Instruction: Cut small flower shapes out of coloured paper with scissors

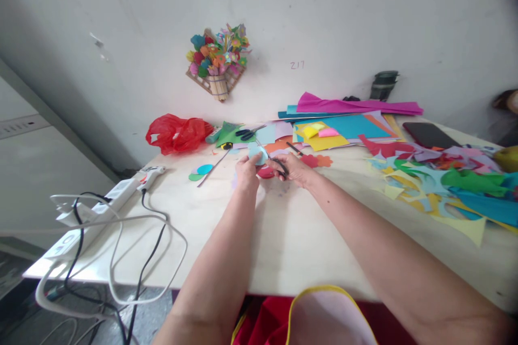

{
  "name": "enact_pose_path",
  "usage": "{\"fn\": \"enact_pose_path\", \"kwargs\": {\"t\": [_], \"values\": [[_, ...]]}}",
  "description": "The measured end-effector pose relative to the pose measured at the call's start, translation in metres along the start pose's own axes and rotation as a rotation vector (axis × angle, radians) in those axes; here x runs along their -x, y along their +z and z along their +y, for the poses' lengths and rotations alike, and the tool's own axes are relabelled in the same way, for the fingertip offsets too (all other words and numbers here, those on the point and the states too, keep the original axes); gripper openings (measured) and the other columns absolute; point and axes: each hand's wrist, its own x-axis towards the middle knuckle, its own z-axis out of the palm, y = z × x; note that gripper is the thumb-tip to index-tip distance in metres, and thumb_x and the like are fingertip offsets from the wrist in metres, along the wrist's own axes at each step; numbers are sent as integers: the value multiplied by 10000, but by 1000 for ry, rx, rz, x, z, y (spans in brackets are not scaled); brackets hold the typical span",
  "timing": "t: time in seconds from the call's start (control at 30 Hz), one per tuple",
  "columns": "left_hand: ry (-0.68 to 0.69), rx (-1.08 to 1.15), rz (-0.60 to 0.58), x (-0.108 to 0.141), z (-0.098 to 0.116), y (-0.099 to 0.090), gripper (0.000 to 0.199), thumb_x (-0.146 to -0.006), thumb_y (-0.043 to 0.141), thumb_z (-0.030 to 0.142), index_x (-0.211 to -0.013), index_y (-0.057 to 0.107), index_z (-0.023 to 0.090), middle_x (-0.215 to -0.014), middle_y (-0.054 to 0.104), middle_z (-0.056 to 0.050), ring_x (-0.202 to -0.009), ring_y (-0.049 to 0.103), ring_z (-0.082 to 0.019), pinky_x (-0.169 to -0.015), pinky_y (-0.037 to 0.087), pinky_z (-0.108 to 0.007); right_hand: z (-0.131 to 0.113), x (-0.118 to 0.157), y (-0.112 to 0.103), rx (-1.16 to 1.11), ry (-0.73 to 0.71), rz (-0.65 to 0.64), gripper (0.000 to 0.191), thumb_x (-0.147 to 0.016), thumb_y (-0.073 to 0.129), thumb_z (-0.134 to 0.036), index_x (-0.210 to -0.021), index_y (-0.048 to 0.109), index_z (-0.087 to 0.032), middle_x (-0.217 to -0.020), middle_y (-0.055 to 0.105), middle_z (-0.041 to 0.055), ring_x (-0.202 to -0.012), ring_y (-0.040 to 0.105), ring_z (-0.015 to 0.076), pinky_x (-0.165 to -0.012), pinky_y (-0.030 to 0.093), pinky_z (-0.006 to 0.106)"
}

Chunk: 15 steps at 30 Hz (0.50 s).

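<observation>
My left hand (247, 170) is closed on a small piece of light blue paper (256, 154), held up above the table. In my right hand (292, 168) is a pair of scissors (278, 165) with dark handles, its blades pointing up and left beside the blue paper. Whether the blades touch the paper I cannot tell. Just under and beyond my hands lie red and orange scalloped paper flowers (317, 160). A blue paper disc (204, 169) and a green one (196, 177) rest to the left of my left hand.
Paper scraps (429, 183) are heaped at the right, near a dark phone (431, 135). Stacked coloured sheets (356, 126) lie at the back. A second pair of scissors (245, 133) and a red plastic bag (178, 133) are back left. Cables trail from a power strip (97, 215).
</observation>
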Motion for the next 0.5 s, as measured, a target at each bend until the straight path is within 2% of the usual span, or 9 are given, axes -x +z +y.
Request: {"fn": "enact_pose_path", "kwargs": {"t": [0.5], "values": [[11,-2,5,1,5,2,318,-411,865,210,-628,644,140,-599,639,1,-577,603,-136,-648,528,-292,8,-7,-2,5,-41,-14,395,-687,880,-404,-661,566,-166,-466,519,-61,-369,424,46,-375,269,166]]}}
